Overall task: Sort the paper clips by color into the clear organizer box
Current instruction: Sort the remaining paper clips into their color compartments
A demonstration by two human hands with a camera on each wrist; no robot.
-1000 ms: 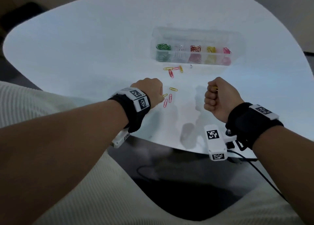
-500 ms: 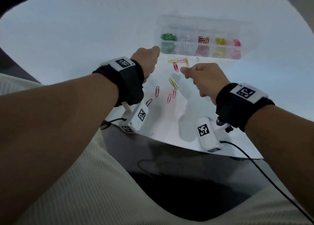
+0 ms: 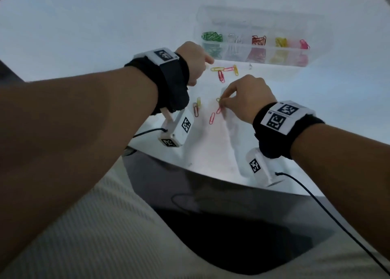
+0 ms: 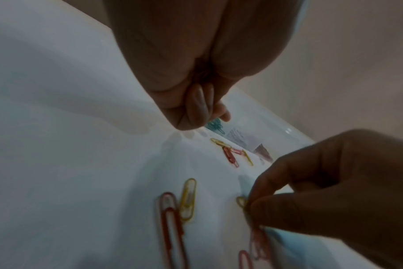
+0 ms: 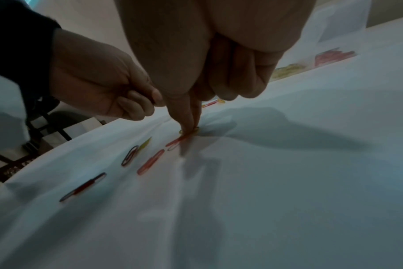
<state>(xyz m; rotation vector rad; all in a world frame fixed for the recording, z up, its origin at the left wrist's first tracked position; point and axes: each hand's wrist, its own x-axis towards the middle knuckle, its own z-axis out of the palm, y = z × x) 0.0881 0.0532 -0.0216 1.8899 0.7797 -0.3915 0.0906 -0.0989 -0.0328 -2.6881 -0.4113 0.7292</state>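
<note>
The box stood at the far right of the worktop, clips sorted in its compartments. Loose clips lay before it, nearer both hands.

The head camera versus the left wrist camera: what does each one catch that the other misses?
Only the head view shows the whole clear organizer box with all its colour compartments, plus both wristbands and forearms. Only the left wrist view shows the left hand from beneath, fingers curled into the palm. Both show the right hand pinching a yellow paper clip on the white table.
</note>
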